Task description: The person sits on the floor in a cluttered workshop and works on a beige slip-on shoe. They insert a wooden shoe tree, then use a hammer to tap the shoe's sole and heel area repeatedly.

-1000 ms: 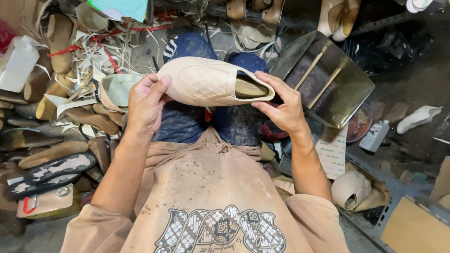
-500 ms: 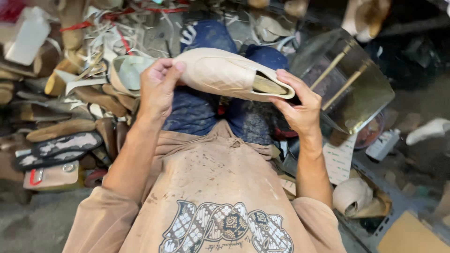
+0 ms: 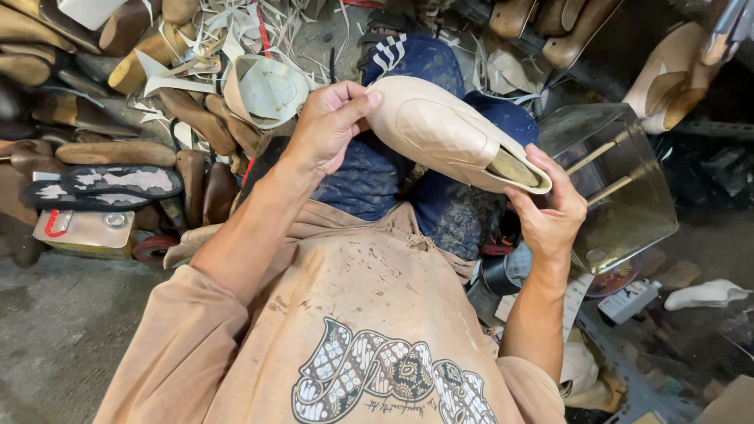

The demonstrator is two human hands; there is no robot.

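Head view: beige shoe upper [image 3: 452, 133] on a wooden last, held in the air above the person's lap, toe toward the left hand, heel opening toward the right hand, tilted down to the right.

Left hand [image 3: 326, 126]: fingers curled around the toe end, thumb pressed on top of the toe, rest wrapped under. Grasping the shoe.

Right hand [image 3: 550, 216]: at the heel end, fingertips touching the rim of the heel opening, thumb below the heel. Pinching the heel edge, not a full fist.

Under the shoe: knees in dark blue trousers [image 3: 393, 169].

Around: pile of wooden lasts [image 3: 118, 153] on the floor at left, a black sole [image 3: 106, 184] lying beside them, a flat tin [image 3: 86, 228] just below the sole. Light leather scraps [image 3: 228, 23] at top left. Clear plastic container [image 3: 620, 188] with sticks in it just right of the right hand. More lasts and a pale shoe [image 3: 667, 74] at top right.

Nothing between hands and shoe.
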